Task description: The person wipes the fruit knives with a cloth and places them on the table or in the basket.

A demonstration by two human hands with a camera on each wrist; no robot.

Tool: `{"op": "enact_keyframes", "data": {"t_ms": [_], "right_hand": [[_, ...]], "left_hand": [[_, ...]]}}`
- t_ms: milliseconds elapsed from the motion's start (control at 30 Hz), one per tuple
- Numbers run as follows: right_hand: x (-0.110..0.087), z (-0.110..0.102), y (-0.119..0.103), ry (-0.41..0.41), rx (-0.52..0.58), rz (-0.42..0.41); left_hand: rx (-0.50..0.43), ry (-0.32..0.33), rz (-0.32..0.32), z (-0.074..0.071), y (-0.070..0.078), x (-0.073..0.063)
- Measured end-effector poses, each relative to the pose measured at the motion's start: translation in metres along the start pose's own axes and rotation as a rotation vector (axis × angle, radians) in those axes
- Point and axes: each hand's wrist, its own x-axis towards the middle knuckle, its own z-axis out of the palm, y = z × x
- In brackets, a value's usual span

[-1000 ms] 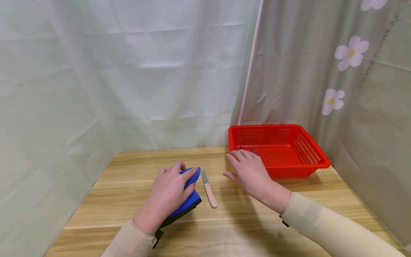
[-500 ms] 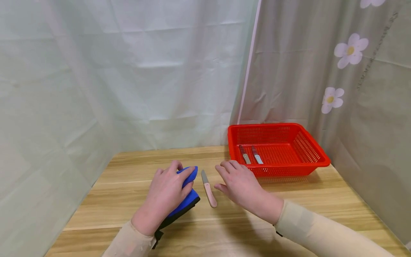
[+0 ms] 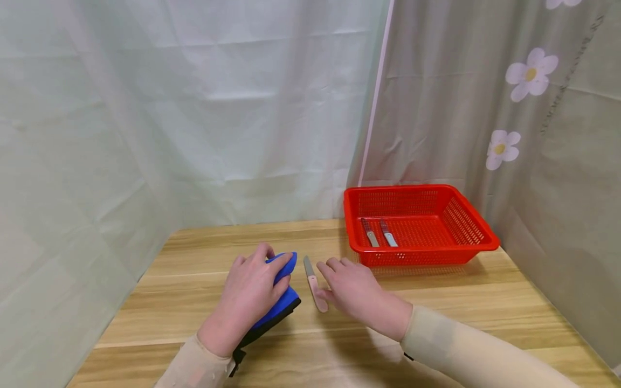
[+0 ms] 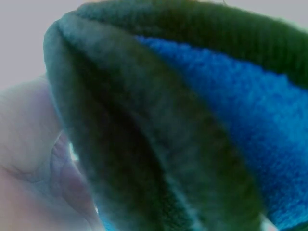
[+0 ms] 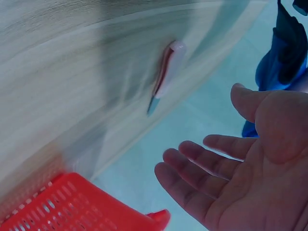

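My left hand [image 3: 252,285] grips a folded blue cloth with black edging [image 3: 283,306], held left of the middle of the table; its folds fill most of the left wrist view [image 4: 250,110]. Between the two hands a small knife with a pale pink handle [image 3: 314,288] lies on the wood, blade pointing away from me. Just to the right of that knife hovers my right hand [image 3: 356,293], its thumb overlapping the handle in the head view. In the right wrist view its fingers [image 5: 192,168] are spread, hold nothing, and stand apart from the knife [image 5: 168,72].
At the back right of the wooden table [image 3: 194,269] stands a red plastic basket [image 3: 422,257]. Two knives lie inside it near its left side, one with a beige handle [image 3: 372,238], the other with a whitish handle [image 3: 390,238]. Pale curtains [image 3: 242,108] enclose the table.
My right hand has come away from the basket, moving left and toward me to the pink-handled knife. Both knives in the basket are now uncovered. The left hand with the cloth has barely shifted.
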Motion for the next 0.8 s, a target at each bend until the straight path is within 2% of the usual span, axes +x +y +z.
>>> {"op": "enact_keyframes", "data": {"t_ms": [267, 600, 800], "right_hand": [[0.008, 0.017, -0.003, -0.004, -0.044, -0.007], [0.018, 0.029, -0.007, -0.135, -0.029, 0.067], [0.023, 0.038, -0.008, -0.157, -0.047, 0.091]], "left_hand": [[-0.004, 0.013, -0.001, -0.001, -0.001, -0.003], [0.004, 0.009, -0.013, 0.000, -0.006, -0.005], [-0.001, 0.011, -0.014, 0.002, -0.008, -0.006]]}}
